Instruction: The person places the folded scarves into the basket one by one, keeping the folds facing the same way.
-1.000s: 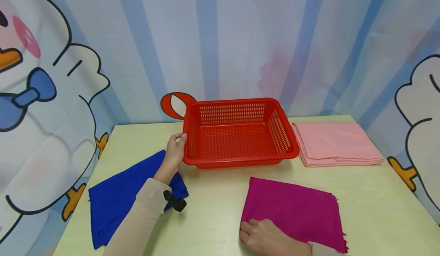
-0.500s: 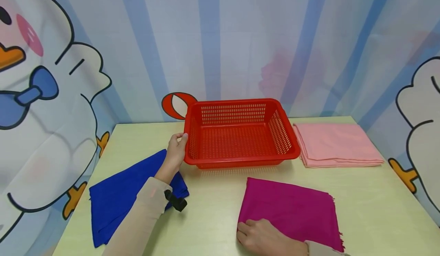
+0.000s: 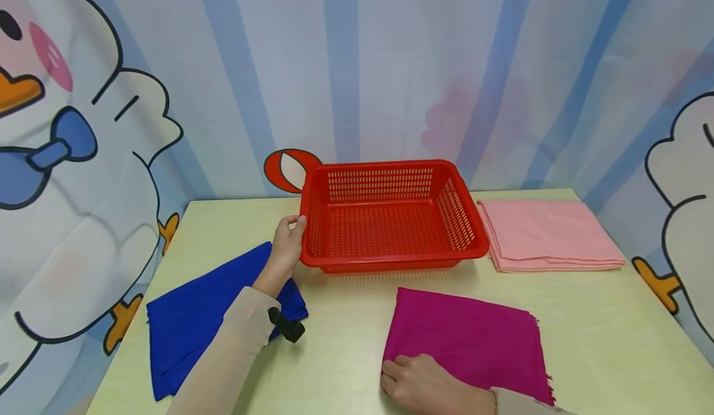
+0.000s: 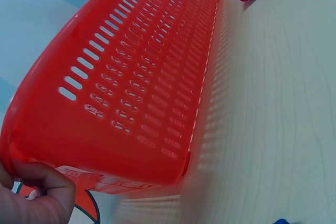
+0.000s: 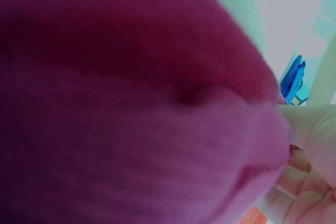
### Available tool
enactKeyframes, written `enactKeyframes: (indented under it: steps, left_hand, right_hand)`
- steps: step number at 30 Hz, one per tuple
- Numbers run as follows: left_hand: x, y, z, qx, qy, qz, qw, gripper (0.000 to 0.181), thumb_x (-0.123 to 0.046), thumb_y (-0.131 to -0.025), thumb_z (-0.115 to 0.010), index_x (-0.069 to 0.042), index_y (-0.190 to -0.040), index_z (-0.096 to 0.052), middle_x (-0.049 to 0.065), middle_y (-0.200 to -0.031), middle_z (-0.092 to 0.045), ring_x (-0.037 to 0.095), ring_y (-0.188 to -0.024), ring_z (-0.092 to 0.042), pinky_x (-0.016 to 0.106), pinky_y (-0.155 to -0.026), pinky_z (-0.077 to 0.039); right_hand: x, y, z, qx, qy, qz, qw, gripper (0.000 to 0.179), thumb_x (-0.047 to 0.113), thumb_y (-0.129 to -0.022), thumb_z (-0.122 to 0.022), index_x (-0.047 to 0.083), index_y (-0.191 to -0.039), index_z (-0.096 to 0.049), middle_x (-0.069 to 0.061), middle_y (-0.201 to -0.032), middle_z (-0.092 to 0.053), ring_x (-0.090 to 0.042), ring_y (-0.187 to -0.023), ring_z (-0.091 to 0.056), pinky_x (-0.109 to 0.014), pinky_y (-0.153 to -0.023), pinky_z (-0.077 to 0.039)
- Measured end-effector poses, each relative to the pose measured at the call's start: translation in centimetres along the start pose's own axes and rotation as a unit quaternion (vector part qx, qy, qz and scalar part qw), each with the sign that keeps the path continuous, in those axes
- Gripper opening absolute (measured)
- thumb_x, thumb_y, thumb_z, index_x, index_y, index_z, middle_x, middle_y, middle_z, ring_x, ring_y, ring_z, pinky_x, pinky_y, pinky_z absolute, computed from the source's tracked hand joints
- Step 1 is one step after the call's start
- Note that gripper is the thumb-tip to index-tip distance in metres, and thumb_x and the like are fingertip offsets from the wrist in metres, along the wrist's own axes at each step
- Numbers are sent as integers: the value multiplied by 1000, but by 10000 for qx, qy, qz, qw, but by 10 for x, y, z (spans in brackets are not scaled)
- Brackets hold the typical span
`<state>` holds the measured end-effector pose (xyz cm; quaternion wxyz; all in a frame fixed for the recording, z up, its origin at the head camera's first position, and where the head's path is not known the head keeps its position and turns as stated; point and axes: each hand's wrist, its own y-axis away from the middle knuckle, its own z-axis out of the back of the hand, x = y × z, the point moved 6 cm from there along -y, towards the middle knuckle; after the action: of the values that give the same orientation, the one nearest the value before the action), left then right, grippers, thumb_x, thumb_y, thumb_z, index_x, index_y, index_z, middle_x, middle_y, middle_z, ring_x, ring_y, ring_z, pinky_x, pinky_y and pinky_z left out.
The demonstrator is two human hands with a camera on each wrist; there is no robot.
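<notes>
Head view: a magenta cloth point(image 3: 468, 334) lies folded on the table point(image 3: 340, 347), the right hand point(image 3: 421, 384) pinching its left edge between thumb and fingers. Behind it I note a red basket point(image 3: 385, 232), its left rim gripped by the left hand point(image 3: 287, 241). A blue cloth point(image 3: 203, 306) lies beneath the left sleeve point(image 3: 229, 353); a pink cloth point(image 3: 558, 235) lies just right of the basket.

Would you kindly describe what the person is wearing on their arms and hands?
The left sleeve and right sleeve are light beige; the left shows along the forearm, the right only near its cuff. A small, blocky black device sits at the left cuff. The left hand and right hand wear no gloves.
</notes>
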<state>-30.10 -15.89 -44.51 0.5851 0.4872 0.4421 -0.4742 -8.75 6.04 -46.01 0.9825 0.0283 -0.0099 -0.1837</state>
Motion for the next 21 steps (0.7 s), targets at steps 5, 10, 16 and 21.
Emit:
enactKeyframes:
  steps: [5, 10, 16, 21]
  left_hand:
    - [0, 0, 0, -3, -29, -20, 10000, 49, -32, -110, -36, 1, -146, -30, 26, -132, -55, 38, -117, -59, 47, -98, -50]
    - [3, -1, 0, 15, -35, -3, 10000, 49, -32, -110, -37, 0, -146, -30, 25, -132, -55, 37, -116, -60, 46, -96, -51]
    - [3, -2, 0, -12, -4, -14, 10000, 48, -31, -110, -37, 0, -145, -31, 25, -130, -56, 37, -114, -61, 44, -95, -52]
    - [2, -2, 0, 4, 17, 7, 10000, 47, -31, -110, -37, 0, -145, -32, 26, -132, -56, 38, -116, -60, 45, -96, -52]
  right_hand:
    - [1, -2, 0, -17, -70, 7, 10000, 44, 55, -92, -62, 15, -107, -72, 8, -92, -64, 2, -70, -47, -7, -58, -43]
    - [3, -4, 1, -132, -65, 22, 9999, 41, 54, -93, -62, 16, -104, -71, 8, -88, -61, 2, -66, -44, -7, -54, -39]
    - [8, -6, 1, -385, 410, 219, 9982, 36, 49, -94, -63, 15, -101, -72, 7, -90, -63, 0, -69, -48, -8, -51, -37]
    - [8, -8, 1, -405, 310, 240, 9984, 36, 49, -95, -61, 15, -102, -72, 7, -91, -63, 0, -69, -48, -8, -53, -38]
